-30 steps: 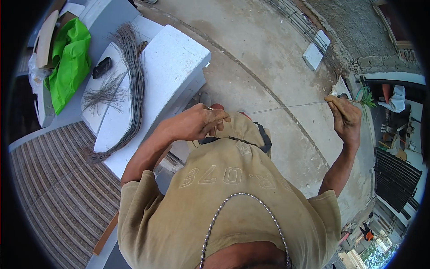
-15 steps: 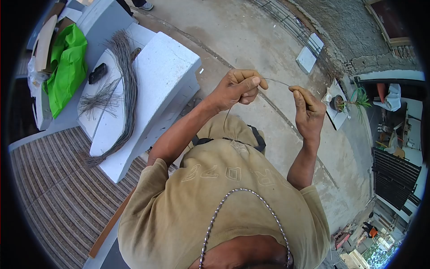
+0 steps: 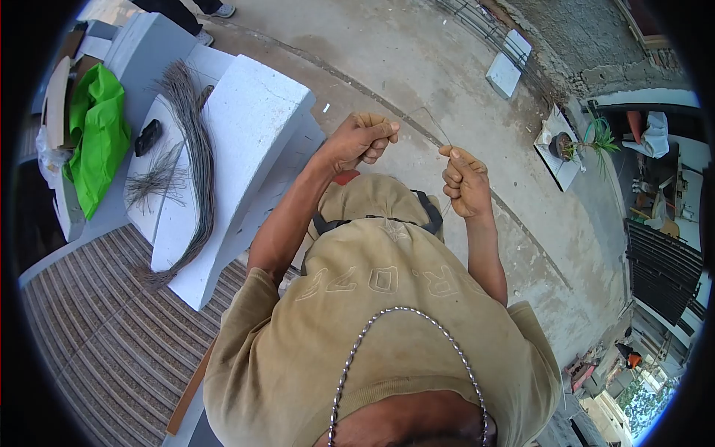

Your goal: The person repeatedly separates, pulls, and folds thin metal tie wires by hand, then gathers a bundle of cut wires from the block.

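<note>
My left hand (image 3: 363, 140) is closed in a pinch on one end of a thin wire (image 3: 436, 124), above my lap. To its right, my right hand (image 3: 465, 179) pinches the same wire between thumb and forefinger. Between the two hands the wire rises in a bent arch. A long bundle of wires (image 3: 199, 160) lies curved across white foam blocks (image 3: 257, 100) on the left. Beside it are a small heap of short wires (image 3: 158, 181) and a black object (image 3: 148, 138).
A green bag (image 3: 100, 141) and cardboard (image 3: 56, 103) stand at the far left. Another person's legs (image 3: 175, 13) show at the top left. A potted plant (image 3: 563, 146), a white block (image 3: 509, 64) and a metal frame (image 3: 480, 28) are on the right side of the concrete floor (image 3: 357, 56).
My hands have come closer together, my right hand moving left. The wire, straight between them a second ago, now arches. The other person's legs show more at the top left.
</note>
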`<state>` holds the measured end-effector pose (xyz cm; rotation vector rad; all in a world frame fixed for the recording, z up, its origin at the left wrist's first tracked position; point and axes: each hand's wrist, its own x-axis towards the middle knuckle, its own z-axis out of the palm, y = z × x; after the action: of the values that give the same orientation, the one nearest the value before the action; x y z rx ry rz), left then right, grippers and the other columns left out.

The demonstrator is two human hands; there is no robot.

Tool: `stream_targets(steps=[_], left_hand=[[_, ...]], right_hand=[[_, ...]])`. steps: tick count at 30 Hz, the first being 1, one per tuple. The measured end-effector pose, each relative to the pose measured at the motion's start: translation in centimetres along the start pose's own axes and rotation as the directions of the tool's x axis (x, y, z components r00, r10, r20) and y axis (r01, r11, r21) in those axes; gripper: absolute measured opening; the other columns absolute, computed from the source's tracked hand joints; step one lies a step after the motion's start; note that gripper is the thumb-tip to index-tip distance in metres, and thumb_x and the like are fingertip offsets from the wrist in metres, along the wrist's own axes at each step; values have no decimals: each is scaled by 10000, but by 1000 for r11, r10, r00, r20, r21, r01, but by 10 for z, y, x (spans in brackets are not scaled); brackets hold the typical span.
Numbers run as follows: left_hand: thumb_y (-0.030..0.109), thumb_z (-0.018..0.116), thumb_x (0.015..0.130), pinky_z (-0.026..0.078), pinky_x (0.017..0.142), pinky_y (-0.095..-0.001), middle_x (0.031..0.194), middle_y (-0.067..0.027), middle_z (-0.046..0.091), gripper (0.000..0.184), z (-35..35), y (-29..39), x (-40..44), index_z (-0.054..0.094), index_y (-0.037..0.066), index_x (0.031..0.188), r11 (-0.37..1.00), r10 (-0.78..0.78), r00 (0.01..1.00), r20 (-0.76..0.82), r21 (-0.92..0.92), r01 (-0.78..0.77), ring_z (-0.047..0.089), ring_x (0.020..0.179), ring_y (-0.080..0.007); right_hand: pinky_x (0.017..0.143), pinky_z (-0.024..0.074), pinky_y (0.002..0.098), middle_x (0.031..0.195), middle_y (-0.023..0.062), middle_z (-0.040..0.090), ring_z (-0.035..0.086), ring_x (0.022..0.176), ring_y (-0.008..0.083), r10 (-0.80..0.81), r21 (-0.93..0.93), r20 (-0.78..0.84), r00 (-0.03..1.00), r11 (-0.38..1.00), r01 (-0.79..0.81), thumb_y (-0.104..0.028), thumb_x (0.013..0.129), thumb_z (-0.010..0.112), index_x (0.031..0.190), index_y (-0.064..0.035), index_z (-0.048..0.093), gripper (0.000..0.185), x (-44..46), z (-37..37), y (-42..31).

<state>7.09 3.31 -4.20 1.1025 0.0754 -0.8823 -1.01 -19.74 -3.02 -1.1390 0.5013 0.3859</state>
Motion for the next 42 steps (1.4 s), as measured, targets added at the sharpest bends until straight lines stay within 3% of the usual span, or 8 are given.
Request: stream_targets(steps=[5,15,18,21,24,31,36,42], left_hand=[[256,511,959,263,434,-228,631,29,437,234,37,-4,18,571,39,893,868,395,899,-191,-243,-433,362,509,-60],[335,398,989,456,600,-271,934,-39,588,305,8,5,31,541,75,1062,776,435,836,333,-610,-160,583,706,-142],[358,408,985,455,563,-275,951,-46,555,338,24,15,24,544,62,1075,858,286,958,18,-450,-248,561,668,-149],[364,422,981,467,555,-291,1006,-70,537,335,39,10,29,541,51,997,719,420,859,-293,-469,-512,560,663,-162],[347,421,986,438,527,-259,972,-92,554,329,36,2,39,518,45,898,609,389,850,-354,-594,-526,521,603,-133],[320,389,1003,322,460,-189,842,-95,564,344,35,10,23,493,31,848,670,628,692,-357,-205,-713,382,514,-57],[249,409,999,354,513,-206,926,-91,557,322,24,3,16,592,-14,970,659,692,638,-337,-65,-749,432,582,-63],[164,477,962,386,632,-233,1139,-57,482,310,10,17,3,603,-74,1117,521,703,609,-368,-318,-793,477,805,-87]], right_hand=[[374,188,168,576,-65,336,240,465,15,-38,-107,81,996,993,47,-250,945,545,1091,13,599,307,2,12,-15],[379,193,180,559,-66,341,234,450,15,-118,-256,61,991,958,130,-278,941,553,1068,3,630,317,18,33,-21],[386,200,179,560,-68,342,238,453,16,-81,-288,71,994,952,99,-278,942,552,1058,-5,636,309,17,39,-22],[403,221,179,562,-67,359,257,455,22,-105,-353,119,987,925,141,-274,944,549,1039,-11,643,295,18,43,-6],[449,278,190,615,-44,434,333,507,35,-272,-484,136,953,821,303,-254,944,550,1022,-11,647,273,15,64,13],[590,517,252,852,67,614,567,687,118,105,-42,290,951,994,-97,-223,942,542,1113,53,585,328,20,73,2],[593,491,251,848,80,618,576,681,116,55,-362,382,923,928,94,-234,946,542,1231,65,512,415,30,63,9],[557,453,229,768,57,611,548,619,91,-63,-460,419,906,846,271,-221,954,527,1248,64,506,410,24,74,10]])
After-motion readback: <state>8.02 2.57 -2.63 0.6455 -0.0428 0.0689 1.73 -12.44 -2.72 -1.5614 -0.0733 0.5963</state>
